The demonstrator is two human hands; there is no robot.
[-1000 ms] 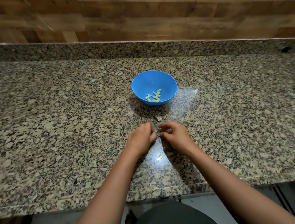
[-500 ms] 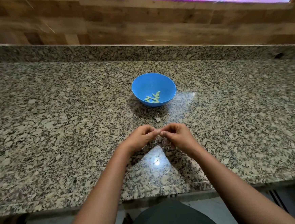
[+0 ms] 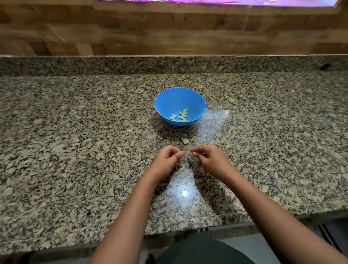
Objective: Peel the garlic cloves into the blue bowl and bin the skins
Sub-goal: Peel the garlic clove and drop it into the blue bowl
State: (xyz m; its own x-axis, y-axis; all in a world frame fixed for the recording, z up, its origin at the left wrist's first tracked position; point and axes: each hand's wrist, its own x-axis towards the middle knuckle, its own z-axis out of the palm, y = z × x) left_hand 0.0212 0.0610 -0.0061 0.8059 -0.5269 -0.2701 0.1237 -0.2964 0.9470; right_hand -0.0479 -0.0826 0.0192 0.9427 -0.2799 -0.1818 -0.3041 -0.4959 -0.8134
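Note:
The blue bowl [image 3: 195,101] stands on the granite counter and holds several peeled pale green garlic cloves [image 3: 180,117]. My left hand [image 3: 167,161] and my right hand [image 3: 210,160] hover just above the counter in front of the bowl, a small gap between their fingertips. Both are pinched shut. A tiny pale garlic clove [image 3: 182,153] shows at my left fingertips. My right fingertips pinch what looks like a thin shred of skin, too small to make out. A scrap of garlic skin [image 3: 184,140] lies on the counter between my hands and the bowl.
The granite counter [image 3: 67,161] runs wide to both sides, with a raised granite lip and a wooden wall behind. A small skin flake [image 3: 178,213] lies near the counter's front edge [image 3: 176,228]. No bin is in view.
My hands rose a little off the counter, met at the fingertips, and have now drawn slightly apart. The view tilted up, so the bowl sits lower in the frame.

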